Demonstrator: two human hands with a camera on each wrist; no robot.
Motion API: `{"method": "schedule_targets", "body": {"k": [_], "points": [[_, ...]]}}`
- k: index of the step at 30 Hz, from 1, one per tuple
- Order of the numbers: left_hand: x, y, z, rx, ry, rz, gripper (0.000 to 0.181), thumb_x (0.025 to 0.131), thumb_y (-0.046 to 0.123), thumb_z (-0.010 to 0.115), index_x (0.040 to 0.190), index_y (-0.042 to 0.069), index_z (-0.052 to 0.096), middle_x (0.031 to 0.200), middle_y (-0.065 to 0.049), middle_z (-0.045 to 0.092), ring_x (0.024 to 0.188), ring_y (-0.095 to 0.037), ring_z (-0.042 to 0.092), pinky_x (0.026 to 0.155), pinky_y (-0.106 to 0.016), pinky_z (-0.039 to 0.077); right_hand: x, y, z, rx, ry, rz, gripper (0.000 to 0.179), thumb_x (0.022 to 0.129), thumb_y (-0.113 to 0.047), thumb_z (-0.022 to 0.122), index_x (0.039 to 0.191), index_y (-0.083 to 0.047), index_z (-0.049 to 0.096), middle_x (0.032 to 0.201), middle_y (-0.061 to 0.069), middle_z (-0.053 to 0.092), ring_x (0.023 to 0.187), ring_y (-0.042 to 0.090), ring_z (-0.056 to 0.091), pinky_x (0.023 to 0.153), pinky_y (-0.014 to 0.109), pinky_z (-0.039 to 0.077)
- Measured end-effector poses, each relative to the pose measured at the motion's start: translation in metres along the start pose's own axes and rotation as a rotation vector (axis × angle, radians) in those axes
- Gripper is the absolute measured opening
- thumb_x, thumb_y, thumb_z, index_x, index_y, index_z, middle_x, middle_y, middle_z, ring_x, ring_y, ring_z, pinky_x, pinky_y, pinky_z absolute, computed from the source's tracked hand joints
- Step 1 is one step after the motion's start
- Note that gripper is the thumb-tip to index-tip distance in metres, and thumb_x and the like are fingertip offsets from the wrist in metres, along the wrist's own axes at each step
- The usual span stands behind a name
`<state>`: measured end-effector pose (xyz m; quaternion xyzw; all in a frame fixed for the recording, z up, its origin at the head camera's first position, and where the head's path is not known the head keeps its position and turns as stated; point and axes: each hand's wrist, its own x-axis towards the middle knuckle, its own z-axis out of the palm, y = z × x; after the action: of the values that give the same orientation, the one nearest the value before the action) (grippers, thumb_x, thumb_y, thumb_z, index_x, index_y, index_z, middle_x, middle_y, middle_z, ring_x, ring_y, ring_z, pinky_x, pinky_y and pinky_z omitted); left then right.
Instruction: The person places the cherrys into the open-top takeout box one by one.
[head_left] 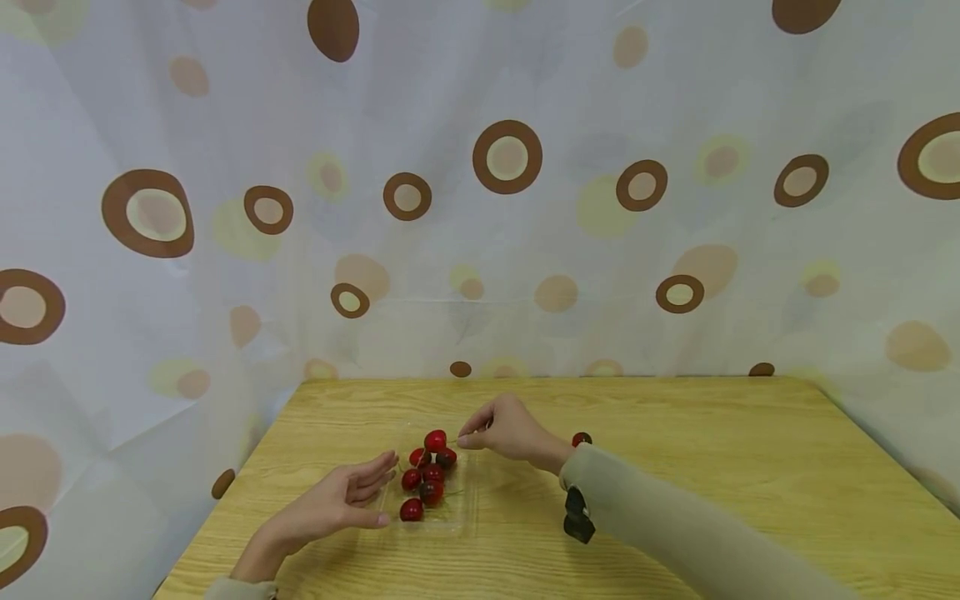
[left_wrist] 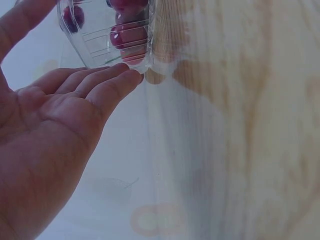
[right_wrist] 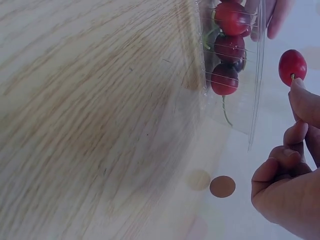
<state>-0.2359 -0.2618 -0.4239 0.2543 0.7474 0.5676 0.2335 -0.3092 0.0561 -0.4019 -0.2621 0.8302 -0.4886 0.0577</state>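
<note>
A clear plastic box (head_left: 467, 518) stands on the table with several dark red cherries (head_left: 431, 492) inside, some showing green stems. By its stem, my right hand (head_left: 510, 429) pinches one cherry (right_wrist: 292, 67) between thumb and finger, above the box's far right part. The other fingers of that hand are curled in. On the box's left side is my left hand (head_left: 330, 504), its fingers extended and the thumb apart. In the left wrist view, the fingertips (left_wrist: 131, 79) lie at the box wall; whether they touch it I cannot tell.
Another cherry (head_left: 582, 438) lies on the wooden table (head_left: 675, 467), partly behind the right forearm. A patterned curtain (head_left: 480, 225) hangs behind the table and along its sides. A black device (head_left: 577, 517) is strapped to the right wrist.
</note>
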Motion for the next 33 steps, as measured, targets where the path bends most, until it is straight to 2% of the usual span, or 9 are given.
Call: {"method": "schedule_targets", "body": {"k": [10,17,19,22,25,29,33], "points": [[0.001,0.000,0.001,0.000,0.009,-0.013,0.087,0.104,0.007,0.068,0.165,-0.009,0.008,0.170,-0.029,0.005,0.155,-0.048,0.012,0.121,-0.057,0.025,0.011,-0.002,0.016,-0.002,0.034,0.029,0.005,0.092,-0.008,0.084,0.088,-0.006,0.085,0.087,0.000,0.075,0.070,0.015,0.061,0.060,0.028,0.047],[0.000,0.000,0.001,0.010,0.006,-0.006,0.087,0.104,0.008,0.068,0.164,-0.010,0.008,0.170,-0.030,0.005,0.155,-0.048,0.012,0.121,-0.052,0.028,0.014,-0.002,0.022,-0.020,0.047,0.031,0.005,0.091,-0.008,0.084,0.087,-0.005,0.085,0.087,0.002,0.077,0.071,0.013,0.063,0.060,0.027,0.048],[0.000,-0.001,0.001,0.013,0.004,-0.007,0.087,0.104,0.009,0.068,0.164,-0.010,0.008,0.170,-0.030,0.005,0.155,-0.048,0.012,0.121,-0.049,0.029,0.014,-0.001,0.023,-0.022,0.047,0.024,0.004,0.091,-0.007,0.084,0.088,-0.004,0.085,0.084,0.001,0.076,0.068,0.011,0.060,0.058,0.026,0.046],[0.000,-0.001,0.001,0.016,0.001,-0.006,0.086,0.104,0.009,0.067,0.164,-0.010,0.008,0.170,-0.030,0.005,0.155,-0.048,0.012,0.121,-0.047,0.030,0.014,0.001,0.023,-0.020,0.036,0.023,0.007,0.091,-0.008,0.085,0.094,-0.002,0.085,0.071,0.000,0.067,0.060,0.010,0.049,0.055,0.025,0.040],[0.000,-0.001,0.001,0.017,-0.004,0.003,0.086,0.104,0.008,0.067,0.164,-0.011,0.008,0.169,-0.031,0.005,0.155,-0.049,0.012,0.121,-0.051,0.028,0.013,0.003,0.021,-0.018,0.029,0.034,0.015,0.092,-0.011,0.084,0.102,0.000,0.084,0.066,0.001,0.060,0.059,0.012,0.041,0.055,0.026,0.036],[0.000,0.000,0.001,0.010,-0.002,0.005,0.085,0.104,0.007,0.067,0.164,-0.010,0.008,0.169,-0.031,0.005,0.154,-0.050,0.012,0.120,-0.056,0.027,0.008,0.003,0.013,-0.013,0.041,0.045,0.019,0.095,-0.017,0.082,0.106,-0.002,0.084,0.084,0.000,0.071,0.065,0.016,0.051,0.058,0.029,0.040],[0.000,0.000,0.000,0.007,0.001,0.000,0.085,0.105,0.007,0.067,0.164,-0.010,0.008,0.170,-0.031,0.005,0.155,-0.049,0.012,0.120,-0.057,0.027,0.000,0.000,-0.001,-0.007,0.054,0.040,0.016,0.097,-0.020,0.080,0.105,-0.006,0.085,0.103,0.002,0.076,0.082,0.026,0.066,0.063,0.031,0.049]]}}
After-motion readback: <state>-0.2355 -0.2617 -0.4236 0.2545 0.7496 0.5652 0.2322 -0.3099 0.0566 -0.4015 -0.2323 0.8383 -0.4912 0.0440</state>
